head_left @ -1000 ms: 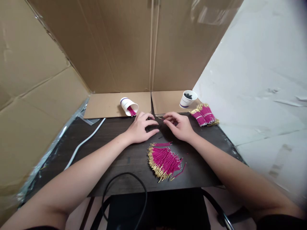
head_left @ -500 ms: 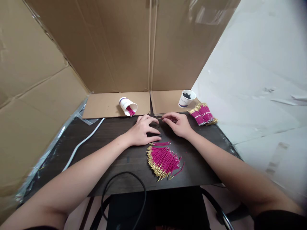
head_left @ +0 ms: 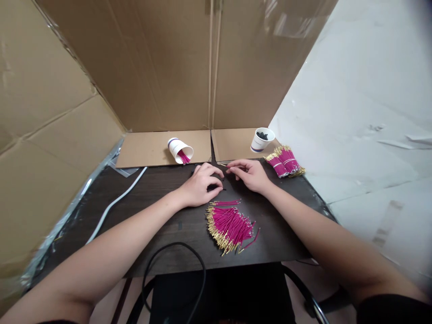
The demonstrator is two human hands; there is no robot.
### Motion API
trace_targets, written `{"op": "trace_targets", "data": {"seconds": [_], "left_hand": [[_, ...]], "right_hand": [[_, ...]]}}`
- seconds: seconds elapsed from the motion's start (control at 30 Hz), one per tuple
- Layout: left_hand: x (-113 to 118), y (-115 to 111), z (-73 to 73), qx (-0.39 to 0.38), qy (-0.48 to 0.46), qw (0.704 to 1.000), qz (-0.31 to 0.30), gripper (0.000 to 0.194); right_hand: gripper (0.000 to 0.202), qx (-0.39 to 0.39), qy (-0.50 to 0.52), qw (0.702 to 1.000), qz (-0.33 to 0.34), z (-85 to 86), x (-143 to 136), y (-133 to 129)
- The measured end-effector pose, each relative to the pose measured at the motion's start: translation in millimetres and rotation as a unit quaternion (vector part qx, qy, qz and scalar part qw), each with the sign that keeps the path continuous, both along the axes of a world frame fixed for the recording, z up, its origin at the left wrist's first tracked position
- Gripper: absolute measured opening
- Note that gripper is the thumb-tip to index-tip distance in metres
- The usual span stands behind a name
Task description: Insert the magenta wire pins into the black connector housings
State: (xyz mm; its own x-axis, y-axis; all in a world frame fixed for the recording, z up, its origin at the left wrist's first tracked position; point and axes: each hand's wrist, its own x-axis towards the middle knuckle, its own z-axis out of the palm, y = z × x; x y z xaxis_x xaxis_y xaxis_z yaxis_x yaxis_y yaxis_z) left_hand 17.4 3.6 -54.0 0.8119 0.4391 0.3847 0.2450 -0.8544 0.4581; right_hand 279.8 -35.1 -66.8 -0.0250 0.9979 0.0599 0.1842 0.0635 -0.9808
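Note:
My right hand [head_left: 249,175] pinches a thin wire with a gold tip [head_left: 222,165] between thumb and fingers, the tip pointing left. Most of that wire is hidden by the fingers. Facing it, my left hand [head_left: 202,185] rests low over the table, its thumb and a finger drawn together at a small black piece [head_left: 224,189]. Nearer to me lies a fanned pile of magenta wires [head_left: 232,225] with gold ends mostly to the left. A few separate magenta wires [head_left: 226,203] lie in a row just above the pile.
A tipped white paper cup [head_left: 175,146] holds magenta wires. An upright paper cup [head_left: 259,145] contains small black pieces. Tied magenta wire bundles [head_left: 285,162] lie at the right. A white cable [head_left: 116,200] and a black cable [head_left: 175,244] cross the left and front. Cardboard [head_left: 162,67] walls the back.
My left thumb and fingers have drawn closer together at the small black piece. My right hand has shifted slightly left, and more of the gold-tipped wire shows.

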Motion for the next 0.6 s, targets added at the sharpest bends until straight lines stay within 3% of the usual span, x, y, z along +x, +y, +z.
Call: {"op": "trace_targets", "data": {"seconds": [0.4, 0.6], "left_hand": [[-0.7, 3.2, -4.9, 0.032, -0.005, 0.999, -0.014, 0.01], [-0.4, 2.1, -5.9, 0.019, -0.037, 0.999, 0.015, 0.008]], "right_hand": [[0.064, 0.001, -0.006, 1.0, 0.004, 2.1, -1.1, -0.6], [0.065, -0.005, 0.007, 1.0, -0.003, 3.4, -1.9, -1.3]]}}
